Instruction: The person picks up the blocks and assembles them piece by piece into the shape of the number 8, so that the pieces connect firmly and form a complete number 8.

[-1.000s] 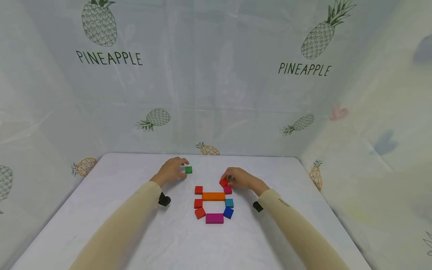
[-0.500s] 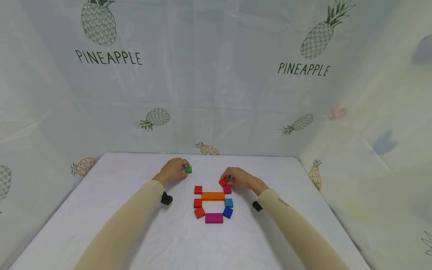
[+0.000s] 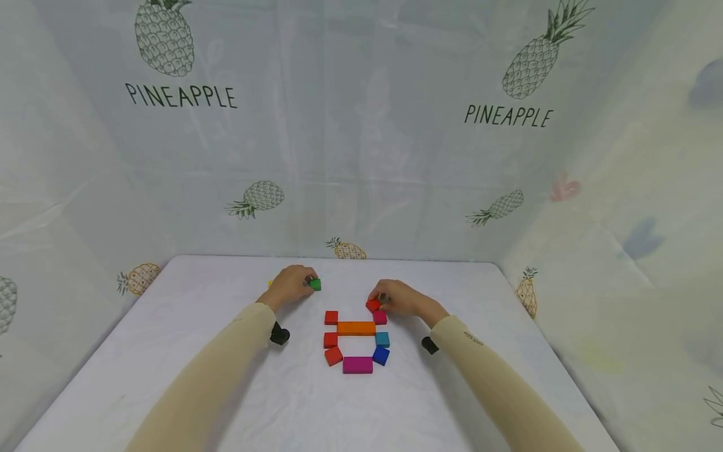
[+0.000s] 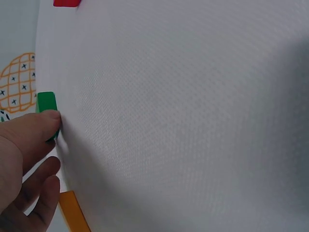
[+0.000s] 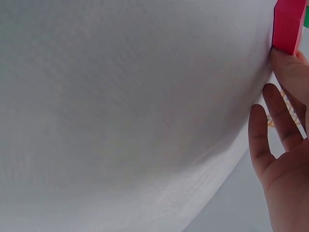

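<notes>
In the head view, my left hand [image 3: 290,284] pinches a green block [image 3: 315,285] near the back of the table; the left wrist view has the thumb on the green block [image 4: 47,100]. Further right, my right hand [image 3: 401,297] holds a red block [image 3: 373,305] by its edge, tilted behind a magenta-pink block [image 3: 380,317]. In the right wrist view the thumb lies against a pink-red block [image 5: 288,26], the other fingers loosely spread. An orange-yellow block [image 4: 75,212] lies beside the left hand's lower fingers.
Blocks form an outline on the white table [image 3: 316,408]: an orange bar [image 3: 356,328], a magenta bar [image 3: 358,365], several red blocks [image 3: 331,317] at left, a teal block [image 3: 382,339] and a blue block [image 3: 381,356] at right. A yellow block [image 3: 270,284] peeks out behind the left wrist.
My left hand has moved slightly right and its fingers have closed onto the green block, uncovering a bit of yellow block behind the wrist. The right hand stays at the red block.
</notes>
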A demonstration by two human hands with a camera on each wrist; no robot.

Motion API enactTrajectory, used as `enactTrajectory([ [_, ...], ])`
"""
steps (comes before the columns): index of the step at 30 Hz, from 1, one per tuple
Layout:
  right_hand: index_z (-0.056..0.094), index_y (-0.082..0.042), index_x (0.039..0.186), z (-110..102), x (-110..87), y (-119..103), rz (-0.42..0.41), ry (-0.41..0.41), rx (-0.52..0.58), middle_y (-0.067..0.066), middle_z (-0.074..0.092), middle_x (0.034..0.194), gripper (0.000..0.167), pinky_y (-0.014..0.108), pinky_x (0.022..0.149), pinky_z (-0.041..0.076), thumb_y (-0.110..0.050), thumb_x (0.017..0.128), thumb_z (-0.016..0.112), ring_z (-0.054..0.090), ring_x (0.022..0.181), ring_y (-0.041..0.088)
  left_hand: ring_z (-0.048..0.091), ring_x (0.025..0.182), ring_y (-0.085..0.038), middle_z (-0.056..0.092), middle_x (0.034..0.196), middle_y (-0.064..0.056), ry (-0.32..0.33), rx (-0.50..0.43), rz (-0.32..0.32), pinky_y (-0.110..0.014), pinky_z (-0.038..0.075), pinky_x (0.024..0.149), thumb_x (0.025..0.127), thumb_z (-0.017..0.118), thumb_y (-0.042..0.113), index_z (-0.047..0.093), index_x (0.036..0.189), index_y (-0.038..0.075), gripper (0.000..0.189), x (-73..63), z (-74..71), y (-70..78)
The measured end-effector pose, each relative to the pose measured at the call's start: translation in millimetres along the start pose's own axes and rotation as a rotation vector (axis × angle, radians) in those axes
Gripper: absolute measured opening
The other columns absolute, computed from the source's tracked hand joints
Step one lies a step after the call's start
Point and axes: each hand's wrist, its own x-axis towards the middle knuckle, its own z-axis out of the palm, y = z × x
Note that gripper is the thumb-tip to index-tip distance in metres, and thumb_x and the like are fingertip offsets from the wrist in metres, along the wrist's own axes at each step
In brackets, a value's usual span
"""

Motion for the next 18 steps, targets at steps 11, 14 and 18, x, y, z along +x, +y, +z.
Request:
enactTrajectory([
  [11,0.075,-0.014,0.126,-1.6,-1.2,-2.8,0.011,0.003,-0.009,0.002,0.068,0.121,0.030,0.040,0.102,0.057,-0.006,0.097,0.077,0.064,0.114,0.021,0.062,0.111,-0.027,0.072,0.117,-0.006,-0.029,-0.039,0.040,-0.049,0.053,0.106,0.096,0.079,0.013,0.075,0.125,0.014,0.029,-6.6,-0.6,17.8],
  [14,0.075,-0.015,0.126,-1.5,-0.8,-3.4,0.015,0.002,-0.009,0.002,0.068,0.121,0.030,0.040,0.102,0.057,-0.006,0.097,0.077,0.064,0.114,0.021,0.062,0.114,-0.026,0.072,0.118,-0.004,-0.047,-0.052,0.047,-0.049,0.052,0.107,0.097,0.079,0.015,0.074,0.126,0.016,0.030,-8.3,0.7,24.6],
  [18,0.075,-0.015,0.125,-0.6,-0.6,-3.7,0.020,0.001,-0.008,0.002,0.068,0.121,0.030,0.039,0.102,0.057,-0.006,0.097,0.078,0.064,0.113,0.021,0.063,0.114,-0.026,0.072,0.118,-0.003,-0.069,-0.063,0.079,-0.049,0.052,0.107,0.096,0.080,0.015,0.075,0.125,0.018,0.029,-9.3,0.8,32.3],
])
